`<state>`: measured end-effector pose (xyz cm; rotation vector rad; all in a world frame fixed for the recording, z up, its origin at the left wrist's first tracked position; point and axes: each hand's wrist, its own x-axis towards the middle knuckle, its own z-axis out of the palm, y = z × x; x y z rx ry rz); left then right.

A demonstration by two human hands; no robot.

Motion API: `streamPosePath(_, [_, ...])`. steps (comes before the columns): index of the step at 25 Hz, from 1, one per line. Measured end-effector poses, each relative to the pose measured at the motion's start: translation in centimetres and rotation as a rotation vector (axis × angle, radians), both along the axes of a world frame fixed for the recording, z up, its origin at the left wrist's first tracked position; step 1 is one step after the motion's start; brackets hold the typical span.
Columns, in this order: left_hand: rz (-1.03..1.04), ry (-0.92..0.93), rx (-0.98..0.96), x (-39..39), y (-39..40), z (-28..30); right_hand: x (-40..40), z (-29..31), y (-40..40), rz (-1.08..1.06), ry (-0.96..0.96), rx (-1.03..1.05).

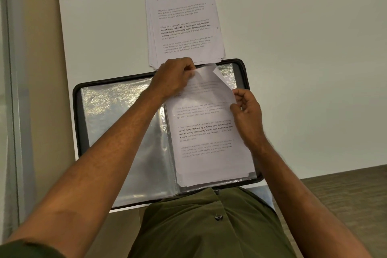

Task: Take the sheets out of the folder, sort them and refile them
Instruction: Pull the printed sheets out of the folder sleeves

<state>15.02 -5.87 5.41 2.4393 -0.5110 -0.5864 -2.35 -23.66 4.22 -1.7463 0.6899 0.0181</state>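
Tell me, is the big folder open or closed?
Open. The folder lies spread flat on the table, shiny plastic sleeves showing on one side and a printed sheet on the other.

white table (303, 73) bears an open folder (117, 123) and a paper stack (184, 19).

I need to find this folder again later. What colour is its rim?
The folder's rim is black, around clear plastic sleeves; the head view shows it.
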Motion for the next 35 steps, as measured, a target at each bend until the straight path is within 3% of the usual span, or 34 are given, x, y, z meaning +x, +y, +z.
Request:
streamPosePath(11, [0.401,-0.027,-0.421,2.7,-1.5,1.6,-0.8,-1.3,-0.7,0.032,0.114,0.056])
streamPosePath(20, [0.418,-0.16,-0.711,4.3,-0.7,1.7,-0.4,-1.7,-0.9,0.002,0.14,0.076])
streamPosePath(25, [0.568,-0.162,-0.519,3.3,1.7,-0.6,-0.3,-1.4,-0.5,-0.002,0.138,0.068])
streamPosePath(28, [0.633,0.049,-0.351,3.2,3.3,-2.3,-0.3,-1.1,-0.4,0.004,0.138,0.063])
streamPosePath(31, [0.538,0.278,-0.34,3.2,4.5,-3.4,-0.2,-1.6,-0.5,0.0,0.162,0.043])
streamPosePath(35, [0.501,0.21,-0.276,3.4,4.3,-3.4,-0.2,-1.7,-0.5,-0.032,0.164,0.071])
